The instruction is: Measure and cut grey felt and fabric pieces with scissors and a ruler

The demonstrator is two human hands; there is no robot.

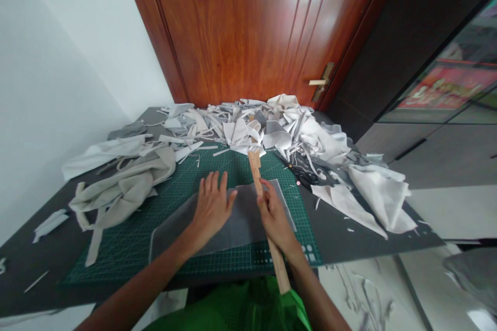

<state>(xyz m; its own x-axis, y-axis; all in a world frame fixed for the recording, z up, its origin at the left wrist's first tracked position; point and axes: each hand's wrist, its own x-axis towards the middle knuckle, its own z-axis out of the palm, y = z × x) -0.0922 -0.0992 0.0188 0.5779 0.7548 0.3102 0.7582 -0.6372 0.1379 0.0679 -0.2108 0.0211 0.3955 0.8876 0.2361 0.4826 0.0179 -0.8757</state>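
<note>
On the green cutting mat (135,240) lies a flat grey fabric piece (244,217) with a pale edge along its right side. My left hand (213,200) rests palm down on this fabric, fingers stretched out and holding nothing. Closed around a long flat wooden stick (277,264) is my right hand (274,212), over the right part of the fabric. The stick has a notch near its far end and points away from me, its near end reaching past the table edge. My right palm hides part of it.
Fabric scraps (244,124) are heaped along the table's back against a wooden door (233,26). Black-handled scissors (305,176) lie right of the mat. A beige crumpled cloth (132,183) covers the mat's left side. White pieces (376,196) lie on the right.
</note>
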